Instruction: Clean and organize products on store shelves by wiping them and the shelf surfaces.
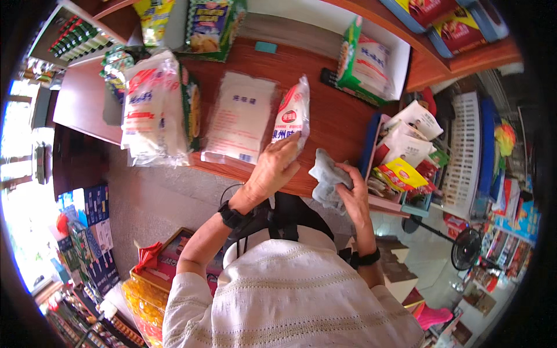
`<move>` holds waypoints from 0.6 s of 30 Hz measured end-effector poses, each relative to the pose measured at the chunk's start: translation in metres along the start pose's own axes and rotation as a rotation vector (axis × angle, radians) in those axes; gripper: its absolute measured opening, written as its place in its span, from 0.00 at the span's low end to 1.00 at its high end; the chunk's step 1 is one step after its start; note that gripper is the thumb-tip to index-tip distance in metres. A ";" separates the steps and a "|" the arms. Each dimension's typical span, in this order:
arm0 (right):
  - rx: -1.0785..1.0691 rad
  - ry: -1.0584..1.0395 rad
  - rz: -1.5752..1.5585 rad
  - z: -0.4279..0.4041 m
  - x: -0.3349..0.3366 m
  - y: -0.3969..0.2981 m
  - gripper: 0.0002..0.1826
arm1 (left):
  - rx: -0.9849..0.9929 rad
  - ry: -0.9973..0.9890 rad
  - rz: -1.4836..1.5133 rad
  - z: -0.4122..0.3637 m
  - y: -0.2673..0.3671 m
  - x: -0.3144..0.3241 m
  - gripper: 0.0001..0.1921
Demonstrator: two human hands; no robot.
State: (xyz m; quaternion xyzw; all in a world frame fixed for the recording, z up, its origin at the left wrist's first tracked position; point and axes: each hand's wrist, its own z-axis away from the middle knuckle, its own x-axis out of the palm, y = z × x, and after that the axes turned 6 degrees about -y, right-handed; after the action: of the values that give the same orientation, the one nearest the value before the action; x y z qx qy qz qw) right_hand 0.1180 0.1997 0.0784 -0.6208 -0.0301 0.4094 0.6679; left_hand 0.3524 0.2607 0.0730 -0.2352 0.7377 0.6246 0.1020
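My left hand [272,167] grips the near end of a white plastic packet [292,108] with red and blue print, tilted over the reddish-brown wooden table [333,126]. In my right hand [356,193] is a crumpled grey cloth [327,178], held at the table's front edge. A flat white packet [241,115] lies on the table just left of the one I hold. Farther left stands a pile of white packets [152,108] in clear plastic, against a green box. The lower end of the held packet is hidden behind my fingers.
A green display box [375,65] with white packets stands at the back right, beside a dark object [328,77]. Right of me, a tray [375,148] holds assorted sachets [407,135]. Wooden shelving [435,52] overhangs the back right. A black fan [466,249] stands farther right.
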 end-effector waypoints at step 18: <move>-0.465 0.095 0.180 -0.070 0.035 -0.043 0.33 | 0.029 -0.538 -0.251 0.021 -0.028 -0.008 0.20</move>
State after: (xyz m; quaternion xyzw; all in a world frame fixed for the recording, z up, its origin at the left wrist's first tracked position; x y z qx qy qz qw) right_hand 0.2018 0.1682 0.0824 -0.7764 -0.0366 0.4195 0.4688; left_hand 0.3695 0.2800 0.0476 -0.1489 0.6579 0.6366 0.3737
